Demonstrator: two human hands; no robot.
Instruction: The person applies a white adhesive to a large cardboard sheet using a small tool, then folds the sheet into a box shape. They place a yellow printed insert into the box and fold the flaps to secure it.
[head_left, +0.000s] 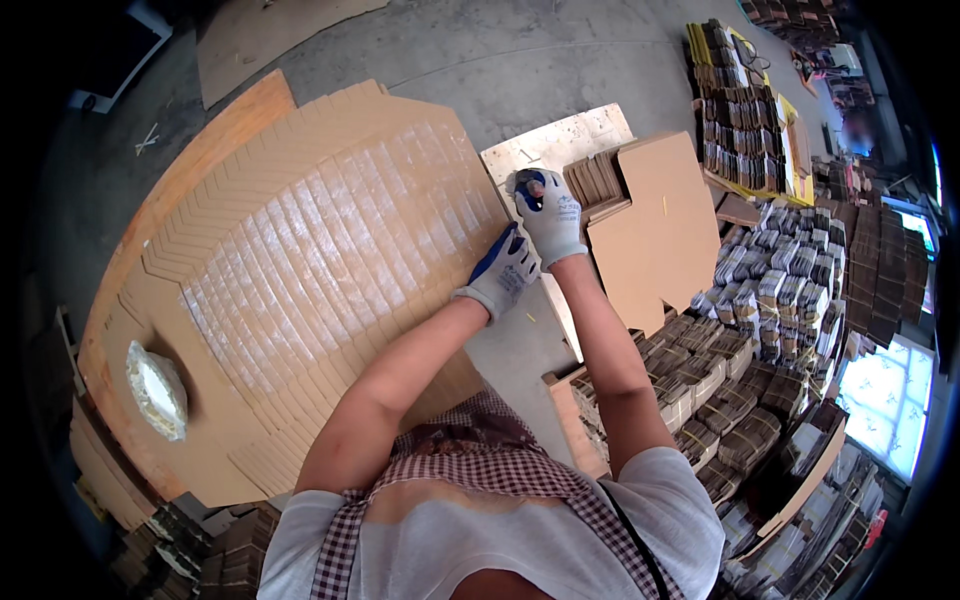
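A fanned stack of overlapping brown cardboard sheets (pixel 330 230) covers the work surface on my left, with glossy whitish streaks across the middle. My left hand (pixel 503 272), in a white and blue glove, is at the stack's right edge. Its fingers are slightly bent and apart, and nothing shows in them. My right hand (pixel 548 212), gloved alike, is beyond it, above a pale board (pixel 600 124). Its fingers are curled in around a small dark, reddish thing, too unclear to name. Right of that hand are a flat cardboard piece (pixel 655 220) and a row of upright folded cardboard (pixel 594 184).
A white, plastic-wrapped, bowl-like thing (pixel 157 392) lies on the cardboard at left. The table's orange-brown wooden edge (pixel 190 165) curves behind the stack. Bundled cardboard (pixel 725 390) is piled at right, with strapped stacks (pixel 740 130) farther off. Grey concrete floor (pixel 470 50) lies beyond.
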